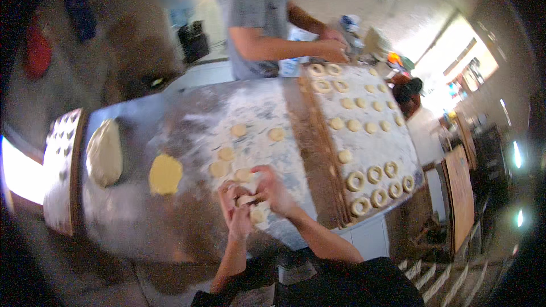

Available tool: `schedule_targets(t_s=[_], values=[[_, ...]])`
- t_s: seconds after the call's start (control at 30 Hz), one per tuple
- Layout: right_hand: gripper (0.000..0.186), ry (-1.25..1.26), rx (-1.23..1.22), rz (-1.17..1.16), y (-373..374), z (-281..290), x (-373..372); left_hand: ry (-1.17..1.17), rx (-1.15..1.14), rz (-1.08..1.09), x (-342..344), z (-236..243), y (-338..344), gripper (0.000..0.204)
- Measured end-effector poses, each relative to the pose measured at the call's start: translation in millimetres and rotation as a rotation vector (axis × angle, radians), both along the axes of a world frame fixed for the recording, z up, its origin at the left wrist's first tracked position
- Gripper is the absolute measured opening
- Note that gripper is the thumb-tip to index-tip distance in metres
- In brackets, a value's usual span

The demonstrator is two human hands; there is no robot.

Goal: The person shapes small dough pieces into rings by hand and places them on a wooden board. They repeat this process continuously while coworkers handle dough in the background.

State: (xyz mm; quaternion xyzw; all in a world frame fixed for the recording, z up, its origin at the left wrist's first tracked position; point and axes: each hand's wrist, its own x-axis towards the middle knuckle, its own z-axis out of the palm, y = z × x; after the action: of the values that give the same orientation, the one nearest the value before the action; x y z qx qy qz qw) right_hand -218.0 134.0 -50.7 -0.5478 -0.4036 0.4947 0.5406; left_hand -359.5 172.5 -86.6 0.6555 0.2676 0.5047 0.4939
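Over the floured part of the table, my left hand (234, 207) and my right hand (275, 192) meet around a small piece of dough (245, 199). The fingers of both hands curl in on it, and they partly hide its shape. Just below the hands lies a flat dough round (257, 216). Beyond them, close to my fingertips, is another dough round (243, 175). Several more pale rounds, such as one dough disc (276, 134), are scattered farther up on the flour.
To the right, a floured board (364, 142) carries dough rings (374, 174) and small discs in rows. Left on the metal table (136, 216) lie a yellow dough sheet (165, 174) and a large dough lump (104, 153). Across the table stands a person in grey (253, 5).
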Motion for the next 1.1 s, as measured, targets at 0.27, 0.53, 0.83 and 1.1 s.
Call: schedule_targets(t_s=[0.27,0.53,0.83,1.1], values=[[0.068,-0.286,0.074,0.162,-36,32,49,0.038,-0.106,0.099,69,16,-39,0.05],[0.057,0.128,0.214,-0.071,-138,53,173,0.305,0.109,0.044,205,35,-103,0.025],[0.052,0.423,0.39,-0.503,-276,47,324,0.43,0.301,-0.415,391,99,-216,0.018],[0.071,-0.013,0.289,-0.698,-349,58,391,0.678,0.398,-0.658,485,105,-265,0.019]])
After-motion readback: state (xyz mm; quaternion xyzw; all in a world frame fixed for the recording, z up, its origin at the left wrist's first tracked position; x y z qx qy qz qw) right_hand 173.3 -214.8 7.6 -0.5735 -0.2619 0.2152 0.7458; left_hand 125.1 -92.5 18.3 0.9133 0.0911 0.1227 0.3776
